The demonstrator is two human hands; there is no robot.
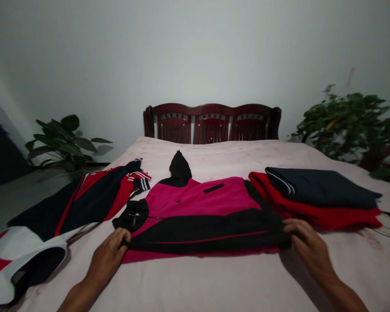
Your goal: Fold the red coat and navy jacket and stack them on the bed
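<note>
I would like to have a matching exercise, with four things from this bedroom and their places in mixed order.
1. Pink-and-black zip-neck top
2. Folded navy garment
3. Folded red garment
4. Wooden headboard

A. Beneath another folded garment
B. At the far end of the bed
C. Held by left hand and right hand
D. Upon another folded garment

1-C, 2-D, 3-A, 4-B
</note>
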